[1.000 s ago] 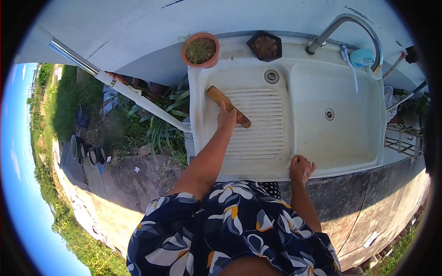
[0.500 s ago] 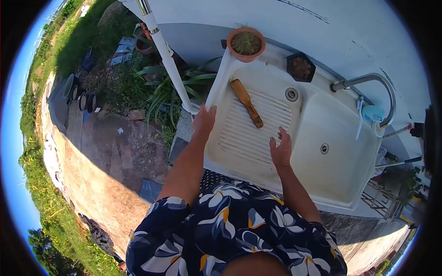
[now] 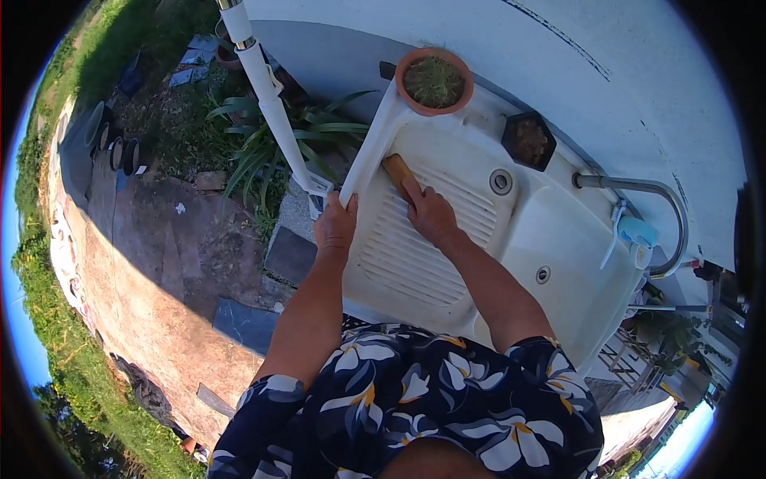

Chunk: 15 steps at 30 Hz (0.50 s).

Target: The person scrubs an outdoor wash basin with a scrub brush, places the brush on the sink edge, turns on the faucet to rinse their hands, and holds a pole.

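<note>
A brown wooden piece (image 3: 397, 173) lies on the ribbed left part of the white sink (image 3: 383, 299). The fingers of my right hand (image 3: 433, 216) are wrapped round its lower part, which the hand hides. My left hand (image 3: 336, 227) grips the sink's left rim, close to the foot of a white pole (image 3: 271, 100). The ribs of the washboard surface show below and to the right of my right hand.
A terracotta pot with a plant (image 3: 435, 82) and a black hexagonal pot (image 3: 528, 141) stand on the sink's back ledge. A curved metal faucet (image 3: 674, 211) rises at the right, near a light blue item (image 3: 637, 231). Leafy plants (image 3: 255, 144) grow beside the pole.
My right hand has moved up and left from open air onto the wooden piece and closed on it. My left hand stays at the left rim. The view has shifted and turned slightly.
</note>
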Each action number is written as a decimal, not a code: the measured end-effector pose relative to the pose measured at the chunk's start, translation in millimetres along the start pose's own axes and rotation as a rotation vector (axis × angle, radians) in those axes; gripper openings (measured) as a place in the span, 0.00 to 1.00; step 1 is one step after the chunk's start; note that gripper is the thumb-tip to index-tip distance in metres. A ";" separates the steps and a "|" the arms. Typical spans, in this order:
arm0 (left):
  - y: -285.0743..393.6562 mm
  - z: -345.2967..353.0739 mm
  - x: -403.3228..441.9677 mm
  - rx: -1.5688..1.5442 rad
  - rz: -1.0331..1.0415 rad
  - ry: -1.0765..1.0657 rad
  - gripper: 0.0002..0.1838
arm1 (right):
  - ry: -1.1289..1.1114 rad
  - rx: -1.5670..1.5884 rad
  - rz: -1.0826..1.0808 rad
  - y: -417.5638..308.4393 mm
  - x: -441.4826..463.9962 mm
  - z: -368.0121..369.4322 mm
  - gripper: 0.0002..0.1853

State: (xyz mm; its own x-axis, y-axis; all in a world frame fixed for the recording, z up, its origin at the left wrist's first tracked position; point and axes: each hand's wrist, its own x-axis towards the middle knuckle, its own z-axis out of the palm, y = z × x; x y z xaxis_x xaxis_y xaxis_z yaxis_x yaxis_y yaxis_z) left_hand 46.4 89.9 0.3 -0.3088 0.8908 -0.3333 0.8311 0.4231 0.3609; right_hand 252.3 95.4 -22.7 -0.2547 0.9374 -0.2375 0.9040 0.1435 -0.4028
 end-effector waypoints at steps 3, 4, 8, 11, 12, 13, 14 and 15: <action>-4.6 6.7 1.9 0.040 0.042 0.058 0.24 | -0.140 0.039 -0.102 9.7 0.0 -27.5 0.27; -3.9 7.7 3.4 0.039 0.038 0.055 0.24 | -0.145 0.038 -0.102 15.0 6.5 -34.7 0.27; -4.5 6.8 -0.2 0.049 0.031 0.057 0.24 | -0.246 -0.104 -0.143 30.0 34.8 -53.2 0.27; -4.9 10.3 0.2 0.050 0.027 0.055 0.24 | -0.336 -0.140 -0.136 30.4 37.6 -58.7 0.28; -5.8 10.4 1.8 0.047 0.031 0.066 0.24 | -0.287 -0.129 -0.096 34.0 42.4 -60.2 0.28; -5.8 8.5 -0.6 0.053 0.031 0.068 0.24 | -0.240 -0.115 -0.055 36.5 47.6 -62.1 0.28; -3.9 6.8 -1.3 0.062 0.029 0.071 0.23 | -0.257 -0.160 -0.017 41.3 59.0 -67.5 0.28; -2.3 5.2 -0.5 0.069 0.029 0.075 0.23 | -0.274 -0.163 -0.005 37.6 70.3 -76.9 0.28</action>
State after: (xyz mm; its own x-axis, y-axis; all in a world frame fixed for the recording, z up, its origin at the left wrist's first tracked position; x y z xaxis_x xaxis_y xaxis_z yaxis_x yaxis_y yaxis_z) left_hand 47.0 87.6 -4.9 -0.3157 0.9135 -0.2567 0.8692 0.3869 0.3080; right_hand 294.8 191.2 13.5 -0.3223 0.8191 -0.4745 0.9400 0.2176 -0.2628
